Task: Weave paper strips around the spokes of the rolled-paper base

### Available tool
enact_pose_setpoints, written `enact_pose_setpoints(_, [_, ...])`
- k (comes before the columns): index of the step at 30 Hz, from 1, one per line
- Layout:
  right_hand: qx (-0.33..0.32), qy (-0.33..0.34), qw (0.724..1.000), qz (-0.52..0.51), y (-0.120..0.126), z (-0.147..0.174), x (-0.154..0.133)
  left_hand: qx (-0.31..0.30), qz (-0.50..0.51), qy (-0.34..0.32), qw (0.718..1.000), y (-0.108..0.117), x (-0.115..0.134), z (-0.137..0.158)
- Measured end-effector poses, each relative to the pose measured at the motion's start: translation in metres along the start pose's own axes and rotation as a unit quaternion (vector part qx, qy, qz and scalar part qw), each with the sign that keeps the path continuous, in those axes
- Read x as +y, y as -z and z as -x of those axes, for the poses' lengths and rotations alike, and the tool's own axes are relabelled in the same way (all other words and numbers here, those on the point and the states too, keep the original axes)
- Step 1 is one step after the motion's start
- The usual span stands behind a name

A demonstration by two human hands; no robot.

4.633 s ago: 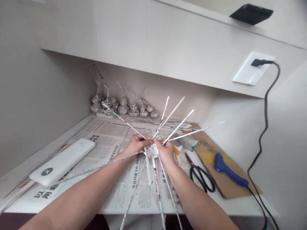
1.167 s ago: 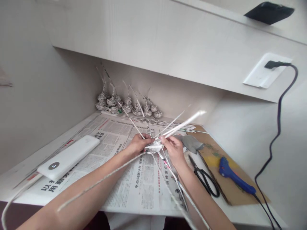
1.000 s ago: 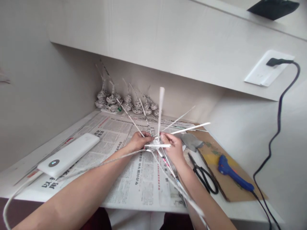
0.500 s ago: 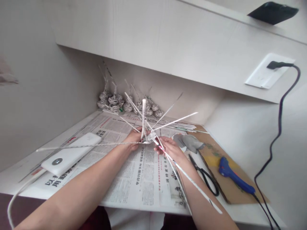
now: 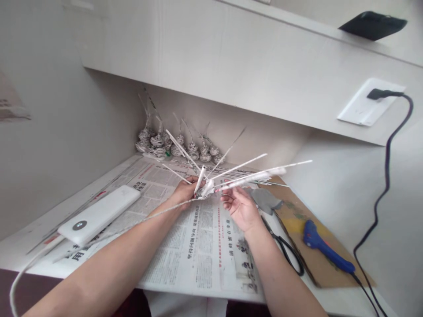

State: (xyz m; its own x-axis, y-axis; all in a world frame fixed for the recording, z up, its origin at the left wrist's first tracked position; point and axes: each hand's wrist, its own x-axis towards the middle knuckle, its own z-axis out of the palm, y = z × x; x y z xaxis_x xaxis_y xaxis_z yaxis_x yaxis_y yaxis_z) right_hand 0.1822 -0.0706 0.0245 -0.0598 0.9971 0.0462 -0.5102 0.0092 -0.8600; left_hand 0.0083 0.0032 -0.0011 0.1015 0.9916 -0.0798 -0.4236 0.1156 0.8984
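Note:
Between my hands is a small woven piece of rolled newspaper (image 5: 207,189), with several thin paper tubes sticking out of it in all directions. My left hand (image 5: 186,191) is closed on its left side, fingers partly hidden behind it. Just right of the weave, my right hand (image 5: 240,206) pinches a rolled paper tube (image 5: 254,177), blurred by motion, which points right. A second tube (image 5: 294,164) runs close along it. One long tube (image 5: 165,212) reaches from the weave toward me, across my left forearm.
Newspaper sheets (image 5: 178,251) cover the table. A white power bank (image 5: 109,207) with a cable lies left. Scissors (image 5: 287,253), grey cloth (image 5: 266,200), cardboard (image 5: 317,275) and a blue glue gun (image 5: 327,251) lie right. Several woven gourd shapes (image 5: 158,143) stand at the back.
My right hand has lifted two tubes from lying toward me over my forearm to pointing right. The upright tube now leans and the left tube has swung toward me.

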Motion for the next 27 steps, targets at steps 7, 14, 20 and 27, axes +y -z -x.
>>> enact_pose_setpoints(7, [0.029,-0.081,0.992,0.094,-0.005,0.002,0.018,-0.044,-0.026,-0.028,0.998,-0.011,-0.014,0.012])
enact_pose_setpoints(14, [0.128,-0.032,0.986,0.100,-0.012,-0.001,0.036,-0.062,-0.110,-0.045,0.991,-0.016,-0.021,0.018])
enact_pose_setpoints(20, [0.143,-0.002,0.986,0.087,-0.008,-0.007,0.042,-0.079,-0.124,-0.039,0.988,-0.018,-0.019,0.022])
enact_pose_setpoints(27, [0.137,-0.022,0.987,0.082,0.006,-0.015,0.044,-0.082,-0.186,-0.040,0.978,-0.018,-0.010,0.026])
